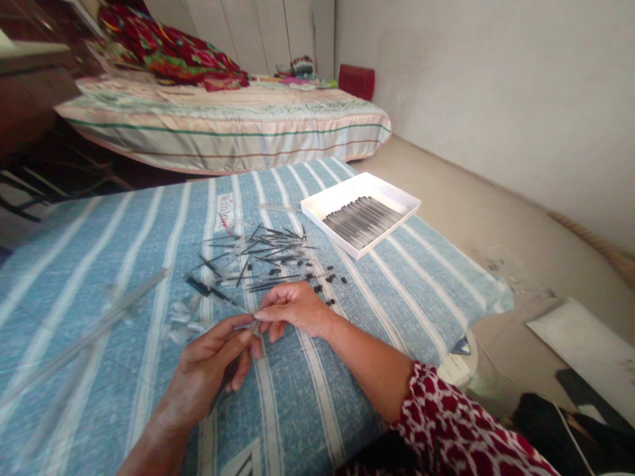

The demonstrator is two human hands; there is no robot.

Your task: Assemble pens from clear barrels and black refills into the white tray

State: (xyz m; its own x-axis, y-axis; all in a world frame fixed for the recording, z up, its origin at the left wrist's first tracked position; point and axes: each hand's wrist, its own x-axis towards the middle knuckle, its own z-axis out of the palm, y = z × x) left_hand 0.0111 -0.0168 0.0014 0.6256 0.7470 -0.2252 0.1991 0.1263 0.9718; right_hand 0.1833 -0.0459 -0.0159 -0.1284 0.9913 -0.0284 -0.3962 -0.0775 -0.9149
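Note:
My left hand (213, 360) is closed, thumb and fingers pinching a slim pen (256, 325) that is mostly hidden in the grip. Its fingertips meet those of my right hand (295, 307), which is pinched on the same pen's upper end. Just beyond the hands lies a loose spread of thin black pen refills (270, 251). Small black caps (318, 289) are scattered at the right of that spread. Several clear plastic pieces (186, 317) lie to the left. A white open box (361, 251) behind them holds a row of pens (364, 218) with black ends.
A blue cloth with white stripes (114, 264) covers the table. Long clear plastic bags (94, 327) lie at the left. Across the back stands a bed (238, 135) with a red floral blanket (173, 49). Bags and dark items (555, 423) sit on the floor at right.

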